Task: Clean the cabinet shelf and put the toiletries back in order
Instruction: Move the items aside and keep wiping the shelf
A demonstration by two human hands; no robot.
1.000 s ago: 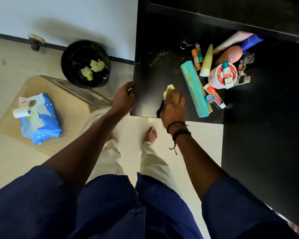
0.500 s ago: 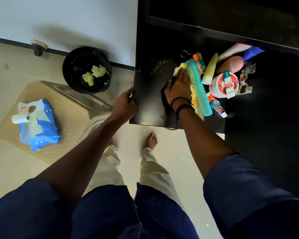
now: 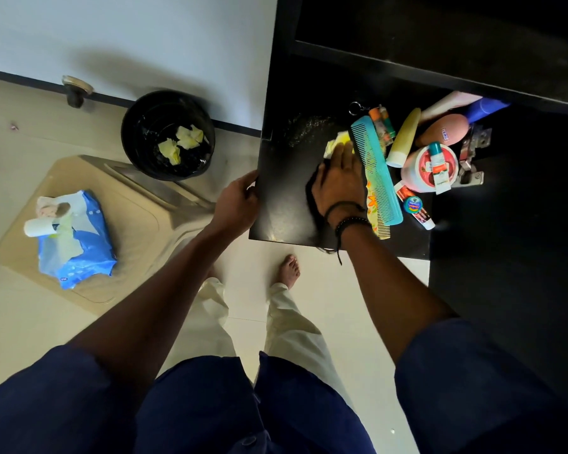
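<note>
**Fig. Wiping the shelf, seen from the head camera**

My right hand [image 3: 340, 180] lies flat on the black shelf [image 3: 281, 198]. Its fingers [image 3: 343, 155] are straight and close together, pressing down a yellow wipe [image 3: 336, 141] whose end shows beyond the fingertips. My left hand [image 3: 238, 199] grips the shelf's left edge, with the fingers curled round it. Just beyond the wipe, a pale patch of dust [image 3: 309, 126] lies on the shelf.

The toiletries crowd the shelf's right half. A teal comb [image 3: 379, 172] lies just beside my right hand, followed by a yellow tube [image 3: 404, 139] and a pink jar [image 3: 420, 168] with a small tube across its lid. Bottles stand behind them, partly hidden by the cabinet frame.

On the floor to the left, a black bin [image 3: 138, 126] holds crumpled wipes [image 3: 186, 139]. Near it, a blue pack [image 3: 79, 247] lies on a beige board [image 3: 135, 204].
</note>
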